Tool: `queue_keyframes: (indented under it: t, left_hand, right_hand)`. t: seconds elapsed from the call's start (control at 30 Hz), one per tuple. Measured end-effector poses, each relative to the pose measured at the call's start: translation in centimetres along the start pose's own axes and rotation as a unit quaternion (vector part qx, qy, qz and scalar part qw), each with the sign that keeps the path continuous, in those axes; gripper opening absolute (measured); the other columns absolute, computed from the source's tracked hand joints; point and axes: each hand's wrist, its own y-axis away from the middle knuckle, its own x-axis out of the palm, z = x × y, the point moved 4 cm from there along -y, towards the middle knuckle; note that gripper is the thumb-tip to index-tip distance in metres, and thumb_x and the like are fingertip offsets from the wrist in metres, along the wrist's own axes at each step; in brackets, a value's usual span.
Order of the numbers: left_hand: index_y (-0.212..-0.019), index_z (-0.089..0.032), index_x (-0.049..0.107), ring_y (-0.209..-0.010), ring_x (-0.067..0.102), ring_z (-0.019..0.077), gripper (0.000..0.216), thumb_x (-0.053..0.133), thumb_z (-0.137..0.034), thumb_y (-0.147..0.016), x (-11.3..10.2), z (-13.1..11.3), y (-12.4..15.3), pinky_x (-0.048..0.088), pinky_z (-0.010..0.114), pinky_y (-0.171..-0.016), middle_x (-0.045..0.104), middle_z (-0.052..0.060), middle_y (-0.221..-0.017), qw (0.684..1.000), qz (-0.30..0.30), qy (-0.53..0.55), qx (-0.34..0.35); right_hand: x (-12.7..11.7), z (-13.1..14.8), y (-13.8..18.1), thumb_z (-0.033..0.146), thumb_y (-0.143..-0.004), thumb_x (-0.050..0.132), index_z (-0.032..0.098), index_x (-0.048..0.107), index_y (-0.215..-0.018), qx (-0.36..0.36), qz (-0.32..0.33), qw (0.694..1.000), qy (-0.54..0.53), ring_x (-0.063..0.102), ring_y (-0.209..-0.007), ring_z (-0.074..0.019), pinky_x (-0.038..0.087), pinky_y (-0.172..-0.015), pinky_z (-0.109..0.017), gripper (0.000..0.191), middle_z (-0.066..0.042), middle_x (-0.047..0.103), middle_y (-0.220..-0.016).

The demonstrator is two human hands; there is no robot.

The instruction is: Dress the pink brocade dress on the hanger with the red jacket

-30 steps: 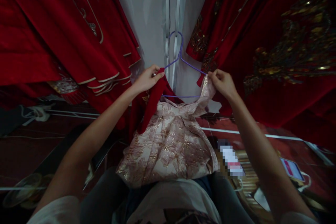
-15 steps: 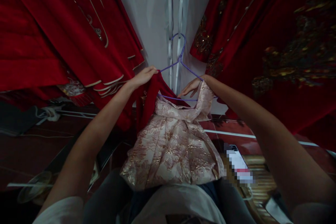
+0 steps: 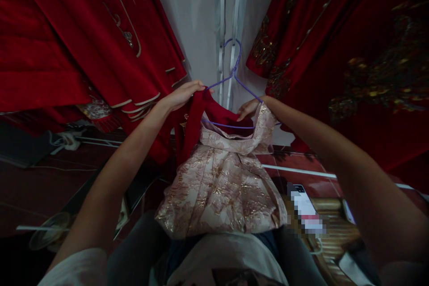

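A purple clothes hanger (image 3: 219, 124) is held up in front of me, its hook upright. From it hangs a pink and gold brocade dress (image 3: 221, 183), whose right shoulder strap sits over the hanger's right arm; its skirt rests on my lap. Behind the dress is a red garment (image 3: 192, 129), its left shoulder at the hanger's left arm. There my left hand (image 3: 186, 94) pinches the red shoulder. Reaching behind the brocade strap, my right hand (image 3: 248, 109) has closed fingers on the red cloth's edge; the strap and wrist partly cover it.
Red embroidered garments (image 3: 67, 44) hang at the left, and more red gowns (image 3: 311, 67) with gold beading at the right. A phone (image 3: 304, 208) lies on a slatted wooden seat (image 3: 330, 219) beside my right leg. A clear plastic cup (image 3: 50, 231) is at lower left.
The red garment now spreads further right behind the hanger, up to my right hand. My right fingers, stretched out before, have curled onto its edge. My left hand stays at the red shoulder.
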Motion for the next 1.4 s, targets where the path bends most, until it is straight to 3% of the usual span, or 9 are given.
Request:
queue_keyframes:
  t: [0.1, 0.23, 0.4, 0.57, 0.77, 0.87, 1.03, 1.2, 1.4]
  left_hand:
    - [-0.072, -0.019, 0.052, -0.073, 0.053, 0.0143, 0.013, 0.053, -0.030, -0.079, 0.0, 0.3, 0.0, 0.043, 0.028, -0.075, 0.056, 0.000, -0.071, 0.986, 0.020, -0.157, 0.043]
    - [-0.072, -0.019, 0.054, -0.085, 0.050, 0.0192, 0.004, 0.054, -0.022, -0.076, 0.8, 1.3, 0.6, 0.040, 0.034, -0.086, 0.052, 0.003, -0.078, 0.933, 0.016, -0.341, 0.111]
    - [-0.083, -0.019, 0.053, -0.088, 0.048, 0.0214, 0.005, 0.049, -0.022, -0.081, 2.4, 2.8, 1.6, 0.039, 0.037, -0.087, 0.051, 0.006, -0.087, 0.910, -0.024, -0.388, 0.142]
    - [-0.088, -0.020, 0.053, -0.092, 0.048, 0.0234, 0.008, 0.046, -0.024, -0.085, 3.3, 3.8, 2.3, 0.038, 0.039, -0.088, 0.050, 0.008, -0.094, 0.906, -0.065, -0.391, 0.150]
    - [-0.088, -0.019, 0.054, -0.109, 0.043, 0.0257, 0.013, 0.046, -0.030, -0.089, 3.1, 3.6, 3.8, 0.033, 0.043, -0.099, 0.047, 0.012, -0.113, 0.908, -0.157, -0.360, 0.142]
    - [-0.092, -0.020, 0.054, -0.110, 0.044, 0.0250, 0.019, 0.046, -0.037, -0.091, 2.9, 3.2, 5.0, 0.033, 0.042, -0.099, 0.048, 0.012, -0.112, 0.912, -0.210, -0.328, 0.127]
    - [-0.092, -0.022, 0.049, -0.087, 0.051, 0.0184, 0.026, 0.037, -0.044, -0.094, 5.4, 2.5, 5.2, 0.041, 0.034, -0.087, 0.052, 0.004, -0.088, 0.954, -0.156, -0.223, 0.125]
    - [-0.090, -0.021, 0.050, -0.084, 0.055, 0.0150, 0.030, 0.040, -0.049, -0.093, 9.6, 1.1, 3.5, 0.044, 0.029, -0.084, 0.056, 0.002, -0.087, 0.982, -0.126, -0.073, 0.122]
    - [-0.105, -0.020, 0.059, -0.104, 0.060, 0.0184, 0.040, 0.032, -0.048, -0.095, 10.2, 2.7, 5.0, 0.047, 0.033, -0.091, 0.065, 0.007, -0.109, 0.977, -0.176, 0.113, 0.037]
  right_hand:
    - [-1.5, -0.9, -0.3, 0.020, -0.050, 0.083, 0.013, 0.063, -0.073, 0.018, 0.001, 0.999, 0.041, 0.050, -0.052, -0.0078, 0.039, -0.054, -0.020, 0.031, 0.004, 0.061, -0.061]
    - [-6.0, -2.2, 2.1, 0.033, -0.066, 0.075, 0.017, 0.062, -0.087, 0.048, -0.192, 0.973, 0.116, 0.054, -0.064, -0.0142, 0.038, -0.061, -0.026, 0.029, -0.003, 0.063, -0.074]
    - [-9.6, -4.2, 7.9, 0.029, -0.079, 0.059, 0.015, 0.060, -0.091, 0.040, -0.320, 0.916, 0.238, 0.056, -0.076, -0.0194, 0.034, -0.071, -0.034, 0.018, -0.010, 0.064, -0.078]
    - [-8.8, -4.8, 12.4, 0.016, -0.078, 0.051, 0.015, 0.059, -0.094, 0.030, -0.359, 0.890, 0.278, 0.056, -0.090, -0.0255, 0.033, -0.082, -0.040, 0.018, -0.016, 0.064, -0.091]
    - [-4.5, -1.1, 16.3, 0.024, -0.078, 0.054, 0.018, 0.053, -0.093, -0.006, -0.324, 0.924, 0.202, 0.055, -0.090, -0.0295, 0.038, -0.080, -0.042, 0.016, -0.013, 0.060, -0.086]
    - [-3.7, -0.4, 16.7, 0.025, -0.076, 0.055, 0.021, 0.050, -0.091, -0.006, -0.310, 0.945, 0.108, 0.056, -0.074, -0.0232, 0.040, -0.070, -0.035, 0.016, -0.006, 0.058, -0.076]
    - [-0.9, 1.4, 13.9, 0.030, -0.076, 0.056, 0.023, 0.044, -0.085, -0.010, -0.249, 0.964, -0.092, 0.044, -0.053, -0.0129, 0.035, -0.054, -0.027, 0.016, 0.004, 0.046, -0.061]
    - [4.1, 7.2, 10.5, 0.045, -0.078, 0.054, 0.026, 0.036, -0.083, -0.059, -0.144, 0.922, -0.355, 0.041, -0.047, -0.0102, 0.037, -0.047, -0.025, 0.027, 0.006, 0.043, -0.063]
    - [5.8, 9.2, 10.2, 0.052, -0.079, 0.056, 0.028, 0.044, -0.094, -0.091, -0.108, 0.843, -0.518, 0.051, -0.064, -0.0123, 0.052, -0.060, -0.029, 0.030, 0.003, 0.048, -0.077]
